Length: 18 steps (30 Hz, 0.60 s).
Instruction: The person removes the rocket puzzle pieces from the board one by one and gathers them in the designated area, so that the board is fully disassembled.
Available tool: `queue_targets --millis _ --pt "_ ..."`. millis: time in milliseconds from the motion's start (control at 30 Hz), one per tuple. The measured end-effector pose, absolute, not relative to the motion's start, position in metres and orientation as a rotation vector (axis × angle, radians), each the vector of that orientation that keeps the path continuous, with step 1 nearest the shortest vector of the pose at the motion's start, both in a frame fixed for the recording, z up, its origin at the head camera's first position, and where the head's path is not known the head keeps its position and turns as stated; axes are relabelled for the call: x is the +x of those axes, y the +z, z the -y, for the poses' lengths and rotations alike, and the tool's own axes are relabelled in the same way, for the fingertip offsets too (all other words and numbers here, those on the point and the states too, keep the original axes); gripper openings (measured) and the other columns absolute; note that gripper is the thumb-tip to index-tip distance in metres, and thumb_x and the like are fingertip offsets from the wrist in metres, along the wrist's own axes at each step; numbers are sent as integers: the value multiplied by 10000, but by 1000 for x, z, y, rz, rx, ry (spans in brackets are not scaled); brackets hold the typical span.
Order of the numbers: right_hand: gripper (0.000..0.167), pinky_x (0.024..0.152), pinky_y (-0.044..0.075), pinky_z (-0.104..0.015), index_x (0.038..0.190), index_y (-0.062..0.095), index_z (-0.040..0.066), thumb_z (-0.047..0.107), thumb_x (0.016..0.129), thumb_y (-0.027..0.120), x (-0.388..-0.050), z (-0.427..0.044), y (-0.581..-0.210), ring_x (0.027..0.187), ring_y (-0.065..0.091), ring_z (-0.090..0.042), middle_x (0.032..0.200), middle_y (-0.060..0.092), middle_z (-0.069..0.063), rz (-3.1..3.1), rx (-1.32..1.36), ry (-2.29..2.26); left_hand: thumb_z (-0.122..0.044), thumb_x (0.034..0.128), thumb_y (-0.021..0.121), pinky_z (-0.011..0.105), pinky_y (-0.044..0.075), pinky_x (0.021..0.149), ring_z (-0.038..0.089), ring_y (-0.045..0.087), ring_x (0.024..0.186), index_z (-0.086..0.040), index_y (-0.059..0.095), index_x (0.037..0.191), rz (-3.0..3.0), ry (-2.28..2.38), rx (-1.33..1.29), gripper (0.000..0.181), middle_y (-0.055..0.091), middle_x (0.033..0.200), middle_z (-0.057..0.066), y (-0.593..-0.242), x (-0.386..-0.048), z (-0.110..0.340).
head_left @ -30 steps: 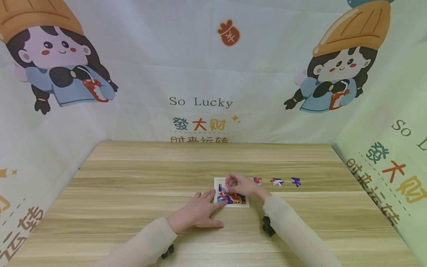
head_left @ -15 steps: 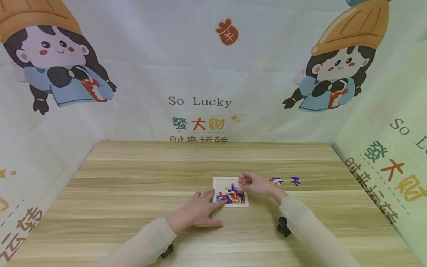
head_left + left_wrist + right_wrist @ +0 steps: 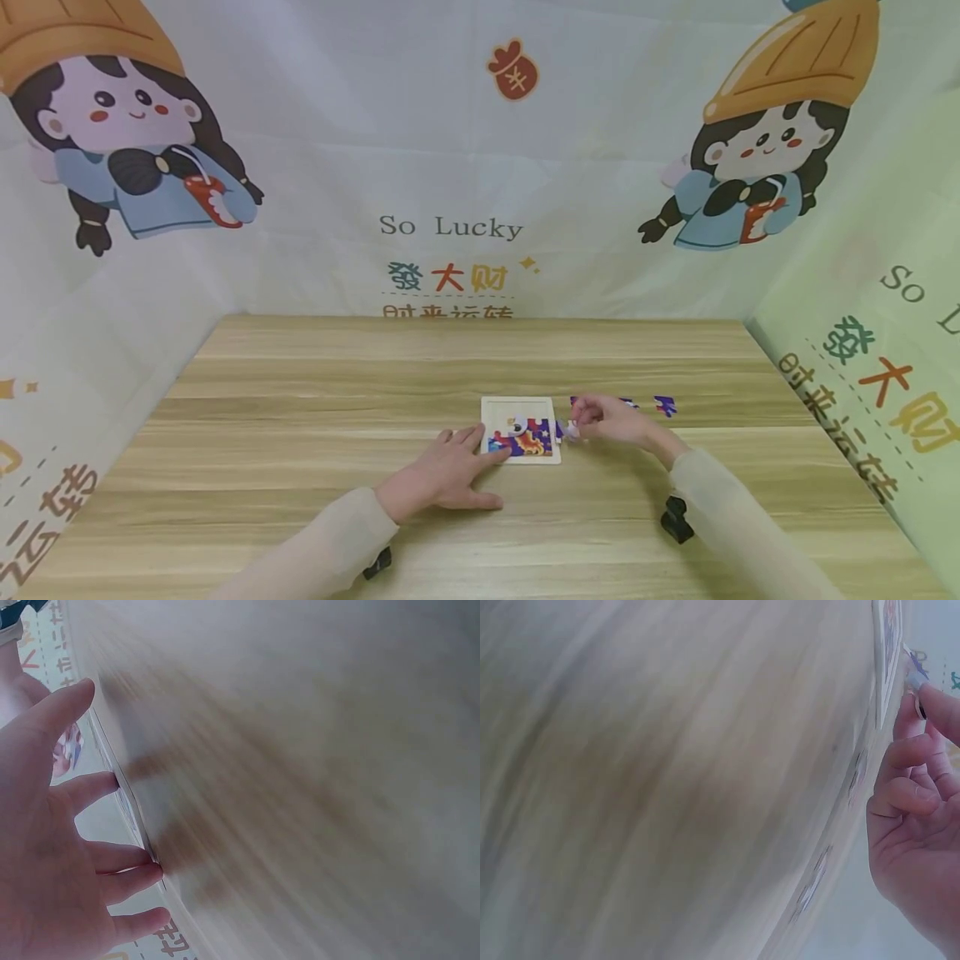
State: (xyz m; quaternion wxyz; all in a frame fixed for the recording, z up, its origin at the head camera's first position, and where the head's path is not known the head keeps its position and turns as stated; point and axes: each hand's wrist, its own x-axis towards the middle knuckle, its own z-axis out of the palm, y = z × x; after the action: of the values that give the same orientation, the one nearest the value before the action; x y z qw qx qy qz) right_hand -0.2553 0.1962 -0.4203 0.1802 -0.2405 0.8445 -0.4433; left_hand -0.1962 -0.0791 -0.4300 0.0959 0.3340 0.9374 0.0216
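A small white puzzle tray lies on the table, its lower part filled with joined colourful pieces; its upper part is bare. My left hand rests at the tray's left side with fingers spread and straight, one fingertip over the lower pieces. Just right of the tray, my right hand pinches a purple and white jigsaw piece between thumb and finger. In the right wrist view the pinched piece shows only partly, while the other fingers of the right hand are curled.
Loose jigsaw pieces lie in a row to the right: a purple one stands apart, and others are partly hidden behind the right hand. The wooden table meets a printed cloth backdrop at its back and sides.
My right hand has moved right, from over the tray to beside it, carrying the pinched piece. The tray's upper part is now uncovered. The left hand has stayed in place.
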Motion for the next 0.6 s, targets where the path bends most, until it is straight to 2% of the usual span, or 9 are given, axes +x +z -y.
queue_targets --millis 133,400,600 --pt "179 667 455 -336 932 503 -63 -23 776 581 -256 -207 -424 779 521 -213 822 552 -98 -2369 -680 -1254 -614 779 479 504 186 992 324 226 1262 -250 356 1361 -2778 62 985 698 243 1387 213 -429 -195 79" --pt "209 667 449 -285 944 506 -54 12 772 605 -258 -220 -432 771 518 -186 833 546 -83 -2363 -684 -1218 -626 772 475 501 187 992 322 226 1262 -260 352 1362 -2783 48 976 705 239 1389 210 -431 -196 79" --pt "204 620 435 -254 918 488 -72 -37 744 589 -255 -221 -430 724 486 -174 799 521 -89 -2365 -685 -1215 -630 770 472 498 183 994 323 227 1261 -263 348 1363 -2783 37 970 709 237 1390 210 -432 -197 79"
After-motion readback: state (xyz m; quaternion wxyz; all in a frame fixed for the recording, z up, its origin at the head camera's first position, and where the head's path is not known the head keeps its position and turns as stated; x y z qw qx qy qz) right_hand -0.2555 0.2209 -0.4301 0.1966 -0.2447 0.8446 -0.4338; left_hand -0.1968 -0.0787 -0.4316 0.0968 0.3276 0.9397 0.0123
